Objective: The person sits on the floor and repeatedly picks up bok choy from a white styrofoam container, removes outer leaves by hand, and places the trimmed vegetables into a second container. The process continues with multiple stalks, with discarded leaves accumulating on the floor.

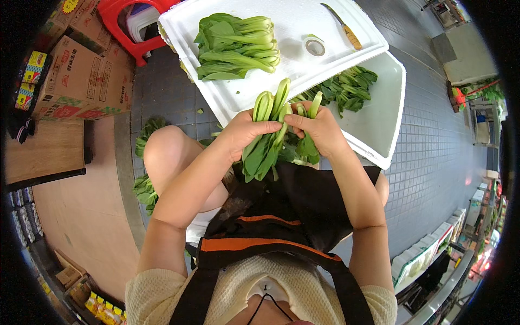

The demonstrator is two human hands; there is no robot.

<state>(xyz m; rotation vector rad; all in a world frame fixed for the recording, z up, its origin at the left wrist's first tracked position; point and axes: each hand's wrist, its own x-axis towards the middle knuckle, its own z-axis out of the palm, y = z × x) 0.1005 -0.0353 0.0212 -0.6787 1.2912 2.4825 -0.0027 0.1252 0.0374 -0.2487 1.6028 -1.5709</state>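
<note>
My left hand grips a bunch of bok choy-like leafy greens, pale stem ends up and leaves hanging over my lap. Close beside it, my right hand holds a smaller bunch of the same greens. My right thumb reaches to the stems at the edge of the left bunch. Beyond my hands, a pile of the greens lies on a white foam lid, with stems to the right. A roll of tape and a wooden-handled knife rest on that lid.
Under the lid's right side stands a white foam box holding more greens. Loose greens lie on the tiled floor by my left leg. Cardboard boxes and a red plastic stool stand at the left.
</note>
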